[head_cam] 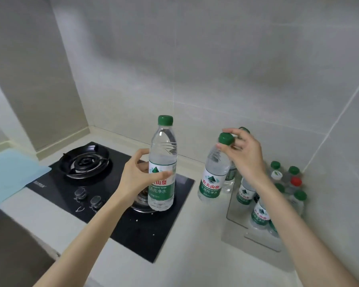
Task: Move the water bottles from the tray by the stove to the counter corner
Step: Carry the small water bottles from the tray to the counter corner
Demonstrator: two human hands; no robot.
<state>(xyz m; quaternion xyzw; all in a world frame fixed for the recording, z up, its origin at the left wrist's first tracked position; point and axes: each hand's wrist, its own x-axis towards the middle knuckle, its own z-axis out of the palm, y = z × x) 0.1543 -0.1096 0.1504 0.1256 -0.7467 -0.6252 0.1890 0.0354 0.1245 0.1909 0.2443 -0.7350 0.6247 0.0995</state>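
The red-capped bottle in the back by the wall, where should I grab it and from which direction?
Take the red-capped bottle by its cap and neck, coming straight down from above. It stands upright, hemmed in by green-capped bottles with the wall just behind, so its body looks hard to reach from the side; only the cap shows clearly. Both the left hand and right hand already hold bottles.

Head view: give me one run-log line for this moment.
left hand: holds upright bottle by body, over stove | right hand: grips second bottle at cap | tray: bottles remain
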